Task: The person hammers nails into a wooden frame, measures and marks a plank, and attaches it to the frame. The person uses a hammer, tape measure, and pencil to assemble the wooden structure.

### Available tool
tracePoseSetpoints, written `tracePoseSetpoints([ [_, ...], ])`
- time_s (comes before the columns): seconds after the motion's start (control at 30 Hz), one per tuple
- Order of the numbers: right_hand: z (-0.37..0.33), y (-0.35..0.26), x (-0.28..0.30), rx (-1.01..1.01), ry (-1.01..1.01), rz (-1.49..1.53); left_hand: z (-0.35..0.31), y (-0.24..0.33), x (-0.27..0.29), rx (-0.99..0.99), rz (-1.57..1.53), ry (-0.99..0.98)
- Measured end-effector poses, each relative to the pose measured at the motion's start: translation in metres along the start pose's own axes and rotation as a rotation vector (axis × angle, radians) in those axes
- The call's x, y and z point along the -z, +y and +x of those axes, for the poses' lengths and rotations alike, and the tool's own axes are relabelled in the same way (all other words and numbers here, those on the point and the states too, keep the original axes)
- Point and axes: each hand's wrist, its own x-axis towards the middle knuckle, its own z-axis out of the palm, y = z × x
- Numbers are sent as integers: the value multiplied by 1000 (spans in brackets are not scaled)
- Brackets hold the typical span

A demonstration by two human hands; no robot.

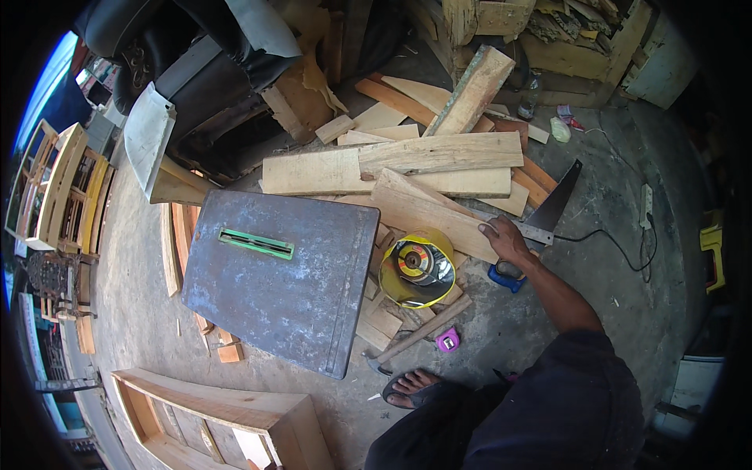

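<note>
My right hand [505, 241] is closed round the near right end of a pale wooden board [435, 210], which slopes across the pile of wood. Just beyond that hand a metal square [536, 233] lies across a handsaw with a dark blade [558, 194]. A blue handle [506, 278], seemingly the saw's, shows below my wrist. Left of the board stands a yellow bucket [389, 270] with a cutting disc [413, 261] inside. Only a sliver of my left hand [272, 467] appears at the lower edge, beside a wooden frame [211, 399]; its fingers are mostly hidden.
A dark tabletop [274, 313] bears a green spirit level [255, 243]. On the floor near my foot lie a hammer [423, 333] and a pink tape measure [447, 339]. A black cable [603, 233] runs at the right. Torn furniture [211, 102] stands at the back left.
</note>
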Motion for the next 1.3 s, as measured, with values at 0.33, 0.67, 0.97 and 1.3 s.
tracePoseSetpoints([
  [0.33,159,-25,90,102,467,-429,12,8,18,141,-147,8],
  [0.67,35,-26,-13,473,53,-119,19,-57,-14,234,-43,33],
  [0.97,86,-38,12,121,61,-122,19,-73,-31,352,-109,97],
  [1.3,2,-42,24,332,-164,-137,22,-92,-32,251,-62,151],
])
